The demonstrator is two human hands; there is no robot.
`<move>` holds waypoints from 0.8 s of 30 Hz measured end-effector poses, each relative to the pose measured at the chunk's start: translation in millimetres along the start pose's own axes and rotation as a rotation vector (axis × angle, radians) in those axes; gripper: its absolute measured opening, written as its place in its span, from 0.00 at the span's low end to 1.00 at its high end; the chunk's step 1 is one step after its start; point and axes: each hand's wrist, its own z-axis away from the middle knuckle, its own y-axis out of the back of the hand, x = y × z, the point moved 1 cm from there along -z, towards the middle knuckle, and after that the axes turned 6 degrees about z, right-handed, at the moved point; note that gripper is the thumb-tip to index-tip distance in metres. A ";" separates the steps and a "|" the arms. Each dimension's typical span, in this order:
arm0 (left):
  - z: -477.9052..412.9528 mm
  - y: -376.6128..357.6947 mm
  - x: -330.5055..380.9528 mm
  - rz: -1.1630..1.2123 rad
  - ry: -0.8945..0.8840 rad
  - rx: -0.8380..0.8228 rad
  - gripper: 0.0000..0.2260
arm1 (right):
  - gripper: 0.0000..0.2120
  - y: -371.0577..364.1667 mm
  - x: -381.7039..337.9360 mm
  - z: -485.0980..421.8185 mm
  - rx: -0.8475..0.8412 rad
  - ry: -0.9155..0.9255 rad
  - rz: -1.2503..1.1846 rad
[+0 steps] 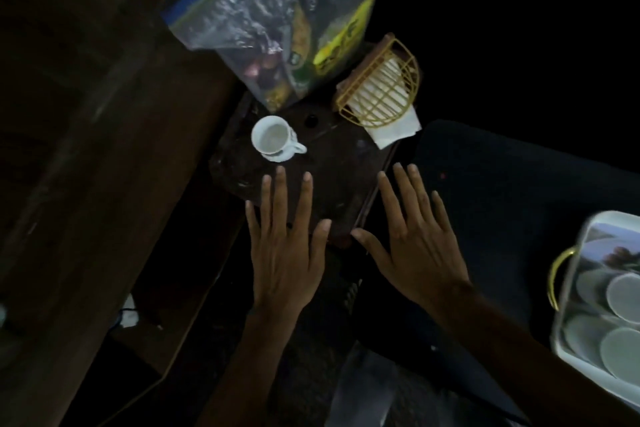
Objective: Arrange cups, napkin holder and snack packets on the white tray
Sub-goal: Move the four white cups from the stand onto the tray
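Observation:
A white cup (273,139) stands on a small dark table (332,166). Behind it a clear plastic bag (277,21) holds snack packets, one of them yellow (341,42). To the right of the bag lies a yellow wire napkin holder (381,87) with white napkins in it. The white tray (585,288) with a gold handle (556,274) sits at the far right edge, with several white cups seen from above in it. My left hand (287,253) and my right hand (415,246) hover flat over the near part of the table, fingers spread, holding nothing.
A dark wooden piece of furniture (104,149) fills the left side. A dark cushioned surface (519,191) lies between the small table and the tray. The scene is dim and the floor below is hard to make out.

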 end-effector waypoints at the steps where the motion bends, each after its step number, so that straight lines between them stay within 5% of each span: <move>1: -6.6 2.2 -10.0 0.005 0.009 0.016 0.29 | 0.39 -0.3 -9.9 -10.0 0.006 0.021 -0.015; 8: -63.9 9.9 -57.2 0.136 0.041 0.105 0.27 | 0.32 -7.2 -62.8 -77.8 0.042 0.118 -0.222; 17: -118.5 4.4 -54.7 1.321 0.806 0.272 0.19 | 0.12 -28.5 -81.9 -133.0 0.142 -0.139 -0.826; 24: -123.9 7.4 -53.9 1.502 0.943 0.230 0.22 | 0.08 -28.9 -85.3 -141.6 0.169 -0.143 -0.800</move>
